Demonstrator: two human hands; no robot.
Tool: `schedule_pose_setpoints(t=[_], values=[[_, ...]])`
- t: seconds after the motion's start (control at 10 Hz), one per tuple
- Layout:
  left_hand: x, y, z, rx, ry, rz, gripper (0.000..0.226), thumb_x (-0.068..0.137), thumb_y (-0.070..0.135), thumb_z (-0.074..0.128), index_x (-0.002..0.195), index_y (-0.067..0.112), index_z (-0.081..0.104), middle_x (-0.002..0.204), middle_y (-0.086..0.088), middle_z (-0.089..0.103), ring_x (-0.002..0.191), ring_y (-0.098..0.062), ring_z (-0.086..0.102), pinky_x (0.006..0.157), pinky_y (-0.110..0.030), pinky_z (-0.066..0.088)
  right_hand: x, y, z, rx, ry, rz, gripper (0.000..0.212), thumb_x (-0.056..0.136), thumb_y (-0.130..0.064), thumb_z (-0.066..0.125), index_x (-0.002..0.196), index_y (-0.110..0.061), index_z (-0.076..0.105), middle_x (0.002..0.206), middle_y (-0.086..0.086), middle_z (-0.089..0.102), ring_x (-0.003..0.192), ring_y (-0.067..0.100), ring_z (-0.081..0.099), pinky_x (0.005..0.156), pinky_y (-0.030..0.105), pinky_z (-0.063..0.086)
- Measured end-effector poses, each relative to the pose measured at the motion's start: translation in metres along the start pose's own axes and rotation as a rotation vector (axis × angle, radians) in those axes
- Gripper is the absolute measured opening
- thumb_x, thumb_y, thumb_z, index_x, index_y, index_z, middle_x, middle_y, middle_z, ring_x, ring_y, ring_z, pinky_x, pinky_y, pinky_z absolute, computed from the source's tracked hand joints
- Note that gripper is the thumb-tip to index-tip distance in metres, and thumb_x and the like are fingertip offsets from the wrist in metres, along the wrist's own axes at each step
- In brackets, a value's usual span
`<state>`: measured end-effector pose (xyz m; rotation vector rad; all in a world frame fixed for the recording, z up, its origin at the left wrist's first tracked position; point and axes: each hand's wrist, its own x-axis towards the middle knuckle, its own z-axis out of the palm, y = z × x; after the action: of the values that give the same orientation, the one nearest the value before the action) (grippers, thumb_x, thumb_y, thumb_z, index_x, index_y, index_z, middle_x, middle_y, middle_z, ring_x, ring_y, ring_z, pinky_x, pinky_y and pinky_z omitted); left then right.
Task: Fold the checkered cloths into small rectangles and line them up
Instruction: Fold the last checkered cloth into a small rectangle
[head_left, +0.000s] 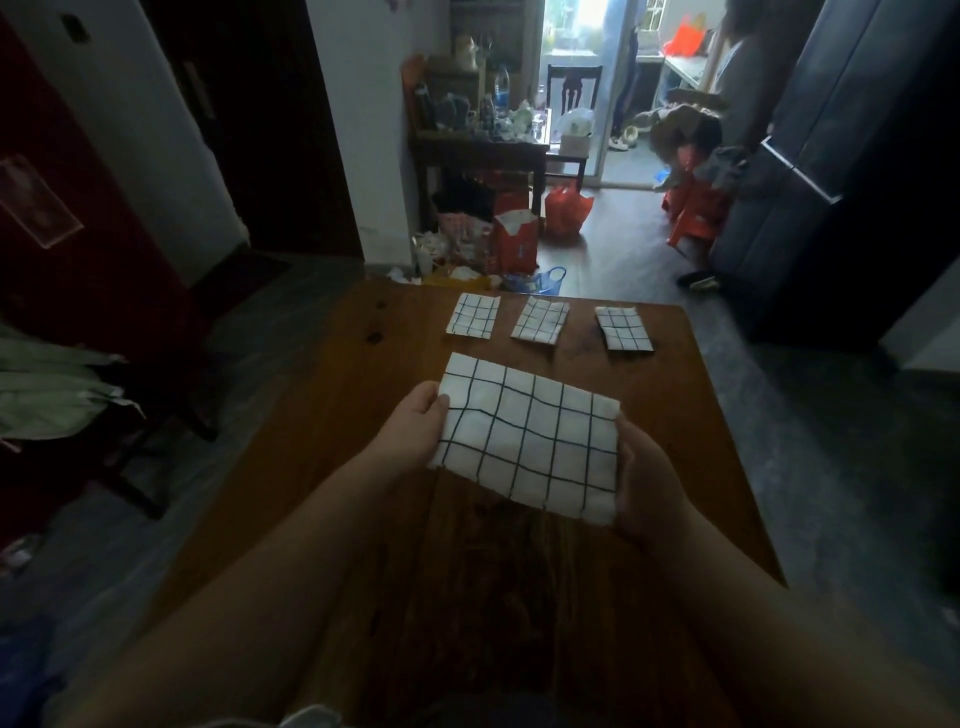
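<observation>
Above the middle of the counter (675, 426), a cloth (524, 436) is held up between the two hands. It is white with thin dark lines in a grid. It is spread as one long rectangle, with the long side going from left to right and a little tilted, so the right end is nearer to the person.

The left hand (415, 431) pinches the left short edge: the thumb lies on top of the fabric and the fingers are under it. The right hand (649, 483) holds the right short edge. Its fingers are hidden below the cloth, so I cannot tell how they lie. The near edge is lifted off the wood; whether the far edge touches it, I cannot tell.

Near the far edge of the counter, three folded cloths lie in a row, apart from each other: the left one (472, 316), the middle one (540, 320) and the right one (623, 328). All are small rectangles with the same grid. The left one is nearly straight and the other two are a little turned. The row lies beyond the held cloth, apart from both hands.

Behind the counter, red bags (566, 208) stand on the floor (623, 249).
</observation>
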<state>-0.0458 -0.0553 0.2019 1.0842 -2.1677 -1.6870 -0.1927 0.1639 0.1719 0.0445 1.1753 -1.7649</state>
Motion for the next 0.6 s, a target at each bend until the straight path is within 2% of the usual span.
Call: schedule_pose_setpoints(t=[0.1,0.2,0.3,0.4,0.5,0.6], values=[[0.004,-0.004,-0.002,0.011,0.021,0.025,0.018,0.109,0.031,0.041,0.110,0.029,0.058,0.109,-0.009,0.067,0.099,-0.030,0.069,0.083,-0.044,0.061,0.000,0.009,0.004,0.018,-0.023,0.054,0.047,0.103,-0.039,0.042,0.143,-0.018,0.054,0.136,0.020,0.063,0.125,0.047,0.057,0.101,0.070,0.043],[0.009,-0.007,-0.005,0.057,0.049,0.040,0.019,0.109,0.031,0.041,0.116,0.024,0.058,0.107,-0.004,0.067,0.090,-0.020,0.068,0.066,-0.031,0.054,0.009,0.010,0.004,-0.059,0.009,0.011,0.045,0.098,-0.016,0.050,0.143,-0.021,0.048,0.134,0.022,0.061,0.119,0.046,0.060,0.089,0.064,0.052],[0.013,-0.009,-0.009,0.144,0.085,0.062,0.017,0.109,0.030,0.044,0.111,0.022,0.059,0.102,-0.005,0.065,0.085,-0.017,0.065,0.066,-0.029,0.052,0.011,0.005,0.008,-0.149,0.037,-0.056,0.053,0.094,-0.003,0.055,0.142,-0.025,0.047,0.134,0.019,0.059,0.117,0.046,0.061,0.086,0.064,0.054],[0.013,-0.007,-0.015,0.130,0.105,0.108,0.016,0.108,0.030,0.046,0.108,0.023,0.061,0.102,-0.006,0.068,0.089,-0.022,0.068,0.071,-0.031,0.056,0.013,0.001,0.006,-0.127,0.055,-0.049,0.049,0.092,0.002,0.054,0.134,-0.022,0.053,0.134,0.019,0.057,0.118,0.046,0.059,0.092,0.066,0.052],[0.007,0.006,-0.028,0.086,0.064,0.233,0.019,0.108,0.031,0.045,0.107,0.027,0.063,0.098,-0.005,0.070,0.083,-0.017,0.069,0.068,-0.028,0.057,0.001,-0.007,0.016,-0.138,-0.089,-0.099,0.044,0.094,-0.002,0.045,0.137,-0.007,0.052,0.139,0.033,0.049,0.121,0.054,0.053,0.096,0.063,0.049],[0.004,0.026,-0.045,0.119,-0.018,0.339,0.022,0.109,0.031,0.044,0.111,0.029,0.065,0.101,-0.003,0.070,0.083,-0.010,0.067,0.074,-0.029,0.057,-0.006,-0.019,0.005,-0.328,-0.099,-0.349,0.031,0.101,0.003,0.043,0.127,0.000,0.059,0.107,0.023,0.063,0.105,0.046,0.058,0.093,0.031,0.054]])
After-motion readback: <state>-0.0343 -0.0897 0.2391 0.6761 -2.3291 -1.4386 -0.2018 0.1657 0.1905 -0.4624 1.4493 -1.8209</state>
